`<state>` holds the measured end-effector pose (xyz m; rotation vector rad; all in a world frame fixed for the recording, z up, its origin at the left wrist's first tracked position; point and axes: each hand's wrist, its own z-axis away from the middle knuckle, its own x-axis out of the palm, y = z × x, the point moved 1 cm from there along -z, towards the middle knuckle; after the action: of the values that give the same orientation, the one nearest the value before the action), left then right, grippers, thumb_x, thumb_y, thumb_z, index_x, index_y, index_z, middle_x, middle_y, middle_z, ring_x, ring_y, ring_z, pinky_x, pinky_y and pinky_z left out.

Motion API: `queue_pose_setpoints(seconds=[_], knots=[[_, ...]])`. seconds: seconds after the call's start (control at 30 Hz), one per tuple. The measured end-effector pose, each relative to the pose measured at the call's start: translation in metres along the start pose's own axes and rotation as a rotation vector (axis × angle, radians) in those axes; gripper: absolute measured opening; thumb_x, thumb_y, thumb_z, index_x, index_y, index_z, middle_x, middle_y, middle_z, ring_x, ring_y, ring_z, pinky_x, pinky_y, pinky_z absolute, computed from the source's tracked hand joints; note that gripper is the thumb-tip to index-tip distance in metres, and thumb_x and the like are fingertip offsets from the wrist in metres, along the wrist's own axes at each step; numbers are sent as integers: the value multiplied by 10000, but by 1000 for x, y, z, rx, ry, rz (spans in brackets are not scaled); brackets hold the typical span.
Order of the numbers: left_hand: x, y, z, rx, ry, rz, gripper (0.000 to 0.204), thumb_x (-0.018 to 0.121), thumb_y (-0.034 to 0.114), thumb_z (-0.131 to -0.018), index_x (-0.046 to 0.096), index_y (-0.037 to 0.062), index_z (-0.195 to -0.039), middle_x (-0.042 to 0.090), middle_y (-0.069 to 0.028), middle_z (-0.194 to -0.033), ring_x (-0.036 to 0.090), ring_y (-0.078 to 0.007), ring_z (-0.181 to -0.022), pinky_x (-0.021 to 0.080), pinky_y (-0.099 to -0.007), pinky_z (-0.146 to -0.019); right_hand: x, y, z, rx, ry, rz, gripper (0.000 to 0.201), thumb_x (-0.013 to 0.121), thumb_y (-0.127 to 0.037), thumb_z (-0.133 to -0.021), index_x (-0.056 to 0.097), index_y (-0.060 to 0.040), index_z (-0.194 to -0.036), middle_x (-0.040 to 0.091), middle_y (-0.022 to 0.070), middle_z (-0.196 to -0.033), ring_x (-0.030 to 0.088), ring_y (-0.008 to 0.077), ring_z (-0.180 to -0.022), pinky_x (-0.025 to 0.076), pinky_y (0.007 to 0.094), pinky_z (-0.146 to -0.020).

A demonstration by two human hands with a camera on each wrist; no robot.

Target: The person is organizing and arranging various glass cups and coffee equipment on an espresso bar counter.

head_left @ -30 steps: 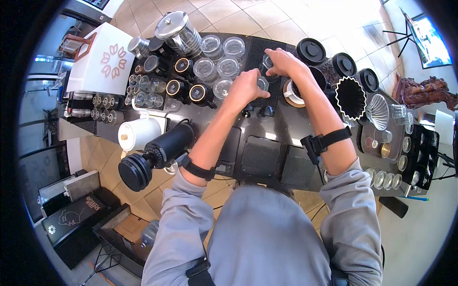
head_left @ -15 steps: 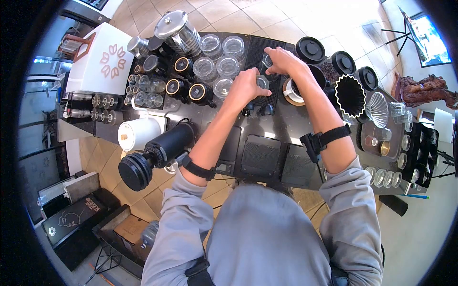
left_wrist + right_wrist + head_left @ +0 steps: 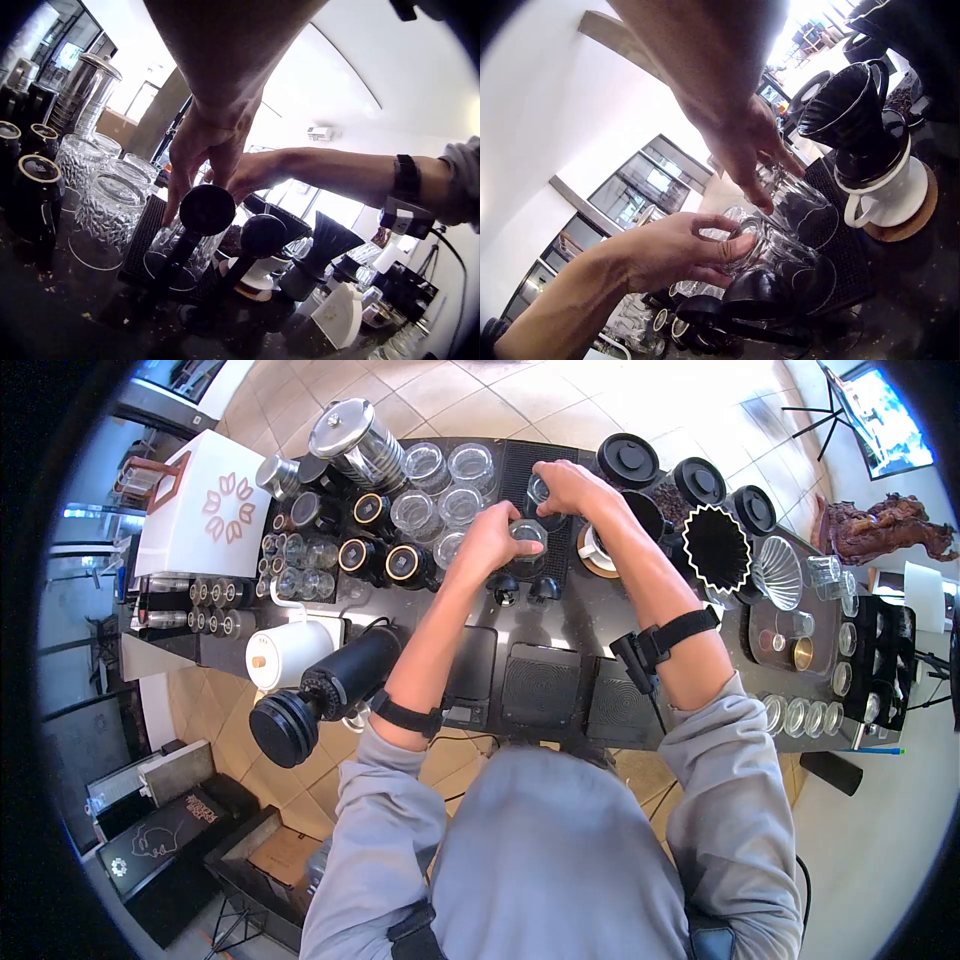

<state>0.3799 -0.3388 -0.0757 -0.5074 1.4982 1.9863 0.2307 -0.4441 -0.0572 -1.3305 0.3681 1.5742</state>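
My left hand (image 3: 488, 546) holds a clear glass (image 3: 528, 548) by its upper end, thumb on one side and fingers on the other. In the right wrist view the thumb of this left hand (image 3: 671, 251) lies across the top of the glass (image 3: 791, 264). Just beyond it, my right hand (image 3: 572, 490) grips a second clear glass (image 3: 538, 490) from above with thumb and fingers. Both glasses stand on a black ribbed mat (image 3: 519, 460). Two black scoops (image 3: 208, 210) stand in front and partly cover the nearer glass in the left wrist view.
Several more clear glasses (image 3: 460, 505) and black cups (image 3: 358, 558) stand left of the mat. To its right a black dripper (image 3: 844, 105) sits on a white cup (image 3: 900, 193). Flat black scales (image 3: 541, 685) lie along the near edge. A white kettle (image 3: 288, 650) stands at left.
The head view has shifted slightly, so the counter appears a little further left. Both hands remain on the same two glasses.
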Motion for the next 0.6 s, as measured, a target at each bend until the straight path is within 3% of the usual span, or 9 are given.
queue_pose_setpoints(seconds=[0.07, 0.13, 0.33, 0.6], knots=[[3, -4, -3, 6, 43, -15, 826, 928, 278, -629, 540, -30, -1289, 680, -182, -922, 646, -203, -622, 523, -344, -565, -1, 0, 2, 2, -8, -13, 735, 856, -204, -695, 535, 2, -1323, 647, 243, -1196, 606, 381, -1155, 495, 441, -974], [3, -4, -6, -44, 36, -53, 997, 934, 277, -625, 398, -21, -1411, 667, -194, -930, 644, -208, -632, 526, -353, -572, -2, -1, 2, 1, -17, -25, 731, 856, -204, -694, 537, 0, -1321, 644, 245, -1201, 603, 378, -1160, 491, 440, -980], [6, -8, -5, 10, 81, -26, 1101, 942, 271, -613, 313, -27, -1466, 663, -204, -936, 649, -213, -643, 533, -355, -588, -1, -8, 2, -67, 1, -24, 724, 846, -198, -696, 539, -10, -1324, 639, 245, -1212, 592, 374, -1178, 476, 441, -1001], [2, -7, -1, -12, 64, -40, 991, 939, 351, -610, 432, -79, -1345, 675, -220, -975, 666, -224, -648, 540, -360, -609, 4, -15, -4, -72, 31, 2, 725, 840, -238, -706, 540, -10, -1325, 651, 239, -1181, 600, 374, -1156, 482, 434, -991]])
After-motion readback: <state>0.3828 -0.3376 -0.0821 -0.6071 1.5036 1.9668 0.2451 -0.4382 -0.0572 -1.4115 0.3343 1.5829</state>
